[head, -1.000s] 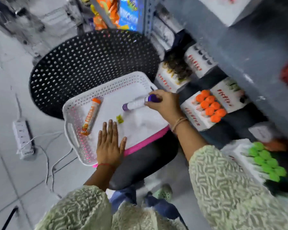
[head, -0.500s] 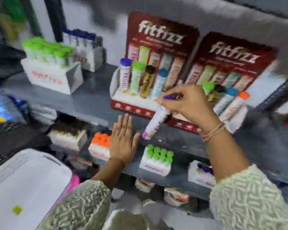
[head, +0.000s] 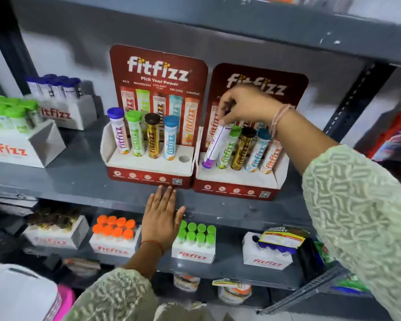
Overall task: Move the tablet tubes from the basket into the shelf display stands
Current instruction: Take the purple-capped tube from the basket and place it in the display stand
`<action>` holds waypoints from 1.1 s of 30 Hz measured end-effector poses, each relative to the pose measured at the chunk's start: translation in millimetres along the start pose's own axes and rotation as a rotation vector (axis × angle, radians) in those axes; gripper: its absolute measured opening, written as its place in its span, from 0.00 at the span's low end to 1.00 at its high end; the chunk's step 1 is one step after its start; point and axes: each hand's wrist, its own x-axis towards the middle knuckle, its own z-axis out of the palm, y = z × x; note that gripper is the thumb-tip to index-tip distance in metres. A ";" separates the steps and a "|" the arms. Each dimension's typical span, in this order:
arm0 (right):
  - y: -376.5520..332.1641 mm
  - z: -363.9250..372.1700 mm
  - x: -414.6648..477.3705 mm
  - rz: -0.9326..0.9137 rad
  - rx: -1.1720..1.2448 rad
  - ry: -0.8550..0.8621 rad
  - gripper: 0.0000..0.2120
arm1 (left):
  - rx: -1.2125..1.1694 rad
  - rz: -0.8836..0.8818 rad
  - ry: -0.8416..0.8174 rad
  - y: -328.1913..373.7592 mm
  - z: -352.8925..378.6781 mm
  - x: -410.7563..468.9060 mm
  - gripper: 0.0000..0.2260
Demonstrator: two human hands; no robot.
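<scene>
My right hand (head: 245, 105) grips the top of a white tablet tube with purple ends (head: 214, 145), held tilted with its lower end at the leftmost hole of the right display stand (head: 236, 181). That stand holds several upright tubes beside it. The left display stand (head: 148, 167) holds several tubes and its rightmost hole (head: 184, 158) is bare. My left hand (head: 161, 216) lies flat with fingers spread against the front edge of the grey shelf (head: 79, 181), below the left stand. A corner of the white basket (head: 16, 295) shows at the bottom left.
White fitfizz boxes with green-capped tubes (head: 14, 121) and blue-capped tubes (head: 56, 86) stand at the shelf's left. The lower shelf carries boxes with orange caps (head: 114, 228), green caps (head: 196, 232) and a dark packet (head: 285, 239). A shelf upright (head: 357, 98) rises at the right.
The view swung up from the basket to the shelf. My right hand carried the purple-ended tube from the basket to the right stand. My left hand left the basket and rests on the shelf edge.
</scene>
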 end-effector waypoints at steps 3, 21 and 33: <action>6.7 12.3 10.8 0.001 0.029 0.015 0.19 | 0.015 0.002 -0.011 -0.1 -2.1 0.0 0.33; 12.5 24.1 16.7 -0.093 0.128 0.050 0.17 | 0.060 0.035 -0.081 -3.6 -1.6 0.0 0.31; 30.2 28.0 18.3 -0.073 0.081 0.084 0.15 | 0.061 0.066 -0.083 -5.5 -3.2 0.1 0.33</action>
